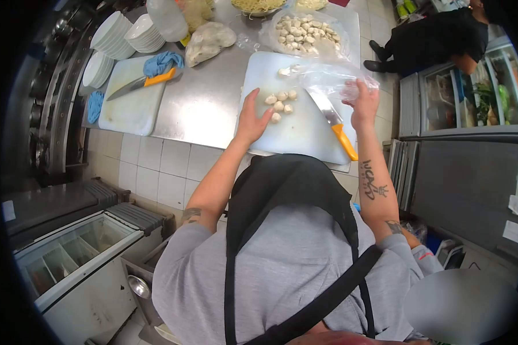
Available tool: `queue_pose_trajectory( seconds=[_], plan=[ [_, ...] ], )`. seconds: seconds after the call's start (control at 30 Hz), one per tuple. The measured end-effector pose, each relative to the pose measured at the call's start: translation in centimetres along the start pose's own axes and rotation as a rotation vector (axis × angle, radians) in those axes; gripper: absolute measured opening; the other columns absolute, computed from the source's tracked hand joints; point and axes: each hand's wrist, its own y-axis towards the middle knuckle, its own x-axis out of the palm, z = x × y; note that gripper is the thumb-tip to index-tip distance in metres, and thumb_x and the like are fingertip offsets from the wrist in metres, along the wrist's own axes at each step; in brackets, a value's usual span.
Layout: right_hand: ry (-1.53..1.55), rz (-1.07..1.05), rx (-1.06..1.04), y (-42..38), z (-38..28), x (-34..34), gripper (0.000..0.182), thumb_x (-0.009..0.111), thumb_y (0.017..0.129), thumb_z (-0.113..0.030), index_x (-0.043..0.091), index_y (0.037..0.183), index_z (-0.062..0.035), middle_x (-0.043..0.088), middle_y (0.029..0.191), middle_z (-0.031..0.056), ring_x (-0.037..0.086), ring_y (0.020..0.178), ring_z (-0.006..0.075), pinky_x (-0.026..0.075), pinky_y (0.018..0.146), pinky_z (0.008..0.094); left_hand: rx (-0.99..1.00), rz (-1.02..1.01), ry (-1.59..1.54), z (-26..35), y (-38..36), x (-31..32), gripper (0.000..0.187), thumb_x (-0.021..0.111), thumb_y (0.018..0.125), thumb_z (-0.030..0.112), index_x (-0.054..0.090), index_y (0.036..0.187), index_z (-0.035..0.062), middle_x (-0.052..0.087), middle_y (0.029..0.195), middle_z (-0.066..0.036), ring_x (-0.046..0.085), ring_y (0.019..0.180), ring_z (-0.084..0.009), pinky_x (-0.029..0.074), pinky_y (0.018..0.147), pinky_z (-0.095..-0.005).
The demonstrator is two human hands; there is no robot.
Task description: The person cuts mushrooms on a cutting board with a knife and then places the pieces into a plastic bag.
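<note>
A white cutting board lies on the steel table. Several whole mushrooms sit on it, just right of my left hand, whose fingers are apart and hold nothing. My right hand has its fingers on a clear plastic bag, which stretches over the board's upper right part. Between my hands lies a knife with an orange handle towards me and its blade tip near the bag. A few pale pieces show at the bag's left end.
Beyond the board is an open bag of mushrooms. To the left are a second board with a knife, blue cloths and stacked white plates. A person in black stands by a glass-door fridge.
</note>
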Motion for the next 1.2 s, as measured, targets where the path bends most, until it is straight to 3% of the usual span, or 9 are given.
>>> queue_pose_trajectory(
  seconds=[0.2,0.33,0.47,0.57,0.6,0.67,0.8,1.0,1.2],
  plan=[
    [0.059,0.075,0.116,0.1,-0.2,-5.9,0.035,0.061,0.099,-0.013,0.046,0.130,-0.0115,0.074,0.110,0.0139,0.072,0.083,0.0247,0.055,0.063,0.0357,-0.011,0.067,-0.035,4.2,0.3,0.2,0.059,0.074,0.092,0.013,0.051,0.145,0.0035,0.055,0.143,-0.018,0.059,0.126,-0.0309,0.051,0.104,-0.0409],
    [0.191,-0.038,0.129,-0.9,1.1,-8.1,0.034,0.061,0.099,-0.008,0.047,0.130,-0.0104,0.074,0.112,0.0143,0.073,0.083,0.0251,0.057,0.065,0.0374,-0.097,-0.280,-0.390,10.2,0.3,3.3,0.050,0.074,0.094,0.008,0.056,0.141,0.0054,0.058,0.141,-0.009,0.062,0.112,-0.0171,0.052,0.098,-0.0341],
    [0.153,-0.245,0.043,-3.3,2.6,-8.8,0.027,0.065,0.098,-0.006,0.056,0.124,-0.0079,0.073,0.109,0.0122,0.072,0.088,0.0221,0.059,0.072,0.0362,-0.279,-0.467,-0.834,15.0,0.6,8.3,0.039,0.072,0.099,0.011,0.061,0.137,0.0049,0.061,0.139,-0.007,0.060,0.119,-0.0148,0.052,0.098,-0.0333],
    [-0.083,-0.414,-0.048,-5.6,1.5,-10.1,0.028,0.071,0.096,-0.010,0.061,0.121,-0.0063,0.072,0.107,0.0088,0.070,0.092,0.0184,0.058,0.078,0.0329,-0.129,-0.501,-0.599,15.6,0.9,11.2,0.036,0.072,0.099,0.012,0.063,0.134,0.0045,0.065,0.133,-0.008,0.062,0.118,-0.0156,0.053,0.098,-0.0342],
    [-0.106,-0.489,-0.022,-6.4,0.1,-10.7,0.030,0.074,0.095,-0.012,0.063,0.121,-0.0060,0.072,0.107,0.0073,0.069,0.093,0.0167,0.058,0.079,0.0316,-0.222,-0.492,-0.553,15.6,1.0,11.8,0.028,0.071,0.100,0.013,0.068,0.125,0.0036,0.070,0.121,-0.007,0.065,0.110,-0.0156,0.054,0.095,-0.0335],
    [-0.189,-0.556,-0.081,-7.4,-1.5,-12.3,0.031,0.077,0.093,-0.015,0.067,0.121,-0.0066,0.071,0.107,0.0044,0.067,0.095,0.0136,0.056,0.078,0.0290,-0.144,-0.416,-0.439,15.3,1.5,12.6,0.021,0.070,0.100,0.013,0.069,0.119,0.0018,0.072,0.111,-0.006,0.066,0.105,-0.0151,0.055,0.093,-0.0327],
    [-0.364,-0.341,-0.401,-8.3,-1.7,-16.6,0.023,0.078,0.093,-0.018,0.075,0.113,-0.0077,0.071,0.101,0.0002,0.065,0.088,0.0097,0.052,0.070,0.0254,0.053,-0.486,-0.316,18.4,3.7,13.3,0.014,0.070,0.099,0.006,0.070,0.112,0.0003,0.071,0.113,-0.008,0.065,0.105,-0.0150,0.053,0.094,-0.0313],
    [-0.012,0.064,0.005,-12.8,-0.8,-21.2,0.016,0.074,0.097,-0.013,0.075,0.108,-0.0015,0.074,0.094,0.0060,0.066,0.078,0.0106,0.054,0.065,0.0265,0.054,-0.741,-0.532,19.5,5.1,19.0,0.013,0.067,0.101,0.003,0.066,0.114,-0.0005,0.069,0.121,-0.012,0.065,0.109,-0.0166,0.053,0.095,-0.0306],
    [0.436,0.431,-0.016,-16.4,4.0,-30.5,0.016,0.068,0.102,-0.013,0.068,0.110,0.0005,0.072,0.107,0.0109,0.074,0.087,0.0225,0.061,0.068,0.0352,-0.047,-0.934,-0.602,23.6,2.4,23.7,0.020,0.065,0.103,0.004,0.062,0.122,0.0010,0.062,0.140,-0.016,0.068,0.108,-0.0191,0.056,0.090,-0.0302]
  ],
)
